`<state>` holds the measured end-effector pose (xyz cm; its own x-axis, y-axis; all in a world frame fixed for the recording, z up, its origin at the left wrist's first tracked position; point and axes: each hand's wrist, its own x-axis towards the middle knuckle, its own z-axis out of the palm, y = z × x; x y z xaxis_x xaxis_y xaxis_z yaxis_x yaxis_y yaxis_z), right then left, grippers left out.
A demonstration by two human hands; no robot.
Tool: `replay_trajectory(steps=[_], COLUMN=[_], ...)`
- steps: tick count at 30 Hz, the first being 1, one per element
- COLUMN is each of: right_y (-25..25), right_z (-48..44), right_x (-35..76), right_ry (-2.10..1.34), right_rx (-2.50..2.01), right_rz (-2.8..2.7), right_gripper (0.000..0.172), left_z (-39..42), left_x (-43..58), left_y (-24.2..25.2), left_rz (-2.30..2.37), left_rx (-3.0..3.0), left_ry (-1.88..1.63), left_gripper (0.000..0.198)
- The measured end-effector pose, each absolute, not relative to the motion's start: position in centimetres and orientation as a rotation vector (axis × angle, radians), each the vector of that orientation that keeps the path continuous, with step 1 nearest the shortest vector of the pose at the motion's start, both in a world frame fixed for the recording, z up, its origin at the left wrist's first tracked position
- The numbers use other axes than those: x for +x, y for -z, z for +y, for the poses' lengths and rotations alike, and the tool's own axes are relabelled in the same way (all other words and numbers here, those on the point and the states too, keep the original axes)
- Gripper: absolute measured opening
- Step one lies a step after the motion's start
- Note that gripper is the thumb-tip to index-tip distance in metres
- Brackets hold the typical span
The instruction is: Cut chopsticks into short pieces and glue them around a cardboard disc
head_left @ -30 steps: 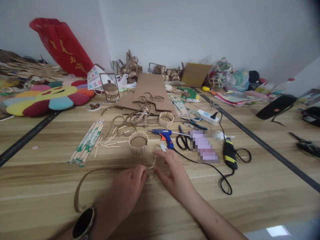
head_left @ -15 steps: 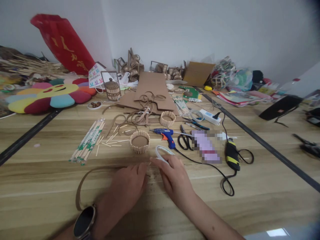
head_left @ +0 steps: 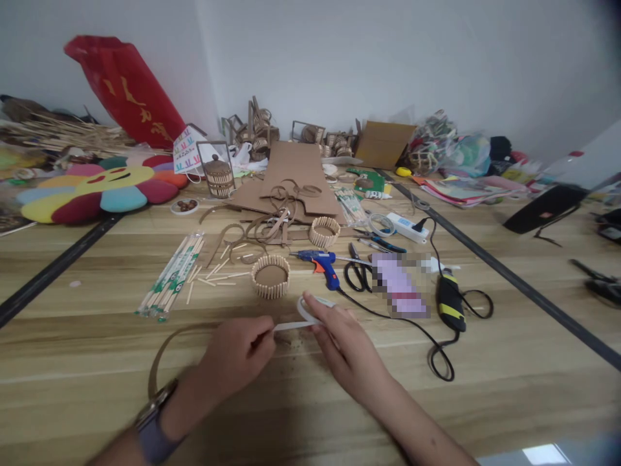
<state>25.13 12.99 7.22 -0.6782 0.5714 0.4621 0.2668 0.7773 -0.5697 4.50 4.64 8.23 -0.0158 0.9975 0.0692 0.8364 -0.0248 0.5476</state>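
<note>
A stretch of white tape (head_left: 294,325) runs taut between my two hands. My left hand (head_left: 237,355), with a watch on its wrist, pinches the tape's left end. In my right hand (head_left: 347,353) is the white tape roll (head_left: 306,309), tilted, its ring partly hidden by the fingers. A brown strip (head_left: 162,356) curves on the table behind my left hand and wrist. Just beyond the hands stands a ring of short sticks (head_left: 270,277) around a brown base. The blue glue gun (head_left: 317,259) lies to the right of that ring.
Black scissors (head_left: 358,275), a corded rotary tool (head_left: 450,301) and its looping cable lie to the right. Bagged sticks (head_left: 172,275) and loose stick pieces (head_left: 218,275) are at left. Farther back are a second stick ring (head_left: 325,232), brown strips and cardboard (head_left: 294,168).
My hands have moved apart, the left one shifting left and turning at the wrist. White tape now stretches between them, and the roll has tilted.
</note>
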Motion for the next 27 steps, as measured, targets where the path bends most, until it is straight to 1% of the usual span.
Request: replay_trajectory(steps=[2,4,7,10,12,14,15,16,17,19,20,23,25,27], right_y=[-7.5,-7.8,-8.0,-8.1,-8.0,-7.9,-7.9,-7.8,-7.8,-7.7,-7.6,-7.2,-6.8,-6.4], right_z=[12.8,12.4,11.8,11.8,12.3,13.1,13.5,13.9,14.2,14.4,14.4,14.3,14.3,14.2], right_x=[25.2,25.1,24.7,24.6,25.1,25.8,26.2,26.4,26.6,26.5,26.3,25.9,25.9,26.1], right_ry=[-0.726,-0.802,-0.851,-0.888,-0.894,-0.915,-0.938,-0.967,-0.994,-1.017,-1.019,-1.039,-1.059,-1.059], right_rx=[-0.595,-0.572,-0.574,-0.607,-0.659,-0.762,-0.811,-0.841,-0.845,-0.817,-0.809,-0.828,-0.853,-0.864], right_rz=[-2.322,-2.324,-2.295,-2.258,-2.215,-2.126,-2.076,-2.039,-2.020,-2.020,-2.028,-2.001,-1.973,-1.969], right_gripper=[0.047,0.038,0.023,0.015,0.011,0.008,0.008,0.009,0.011,0.014,0.014,0.015,0.016,0.017], left_z=[4.7,4.7,4.6,4.7,4.9,5.1,5.3,5.4,5.5,5.7,5.9,6.1,6.2,6.1], left_x=[3.9,3.5,3.5,3.2,2.0,0.3,-0.5,-1.2,-1.7,-1.8,-1.5,-0.3,0.3,0.4], left_y=[-8.9,-9.5,-10.0,-10.3,-10.3,-10.4,-10.5,-10.4,-10.4,-10.1,-9.8,-9.1,-8.7,-8.3], left_rz=[1.855,1.824,1.822,1.813,1.831,1.857,1.865,1.865,1.866,1.856,1.835,1.732,1.689,1.678], left_rx=[1.867,1.810,1.672,1.493,1.332,1.087,1.006,0.965,0.928,0.895,0.893,0.890,0.860,0.830], left_ry=[-0.729,-0.818,-0.953,-1.084,-1.309,-1.707,-1.822,-1.859,-1.878,-1.785,-1.714,-1.527,-1.487,-1.478], left_gripper=[0.027,0.027,0.027,0.026,0.024,0.022,0.023,0.023,0.019,0.016,0.018,0.035,0.043,0.046])
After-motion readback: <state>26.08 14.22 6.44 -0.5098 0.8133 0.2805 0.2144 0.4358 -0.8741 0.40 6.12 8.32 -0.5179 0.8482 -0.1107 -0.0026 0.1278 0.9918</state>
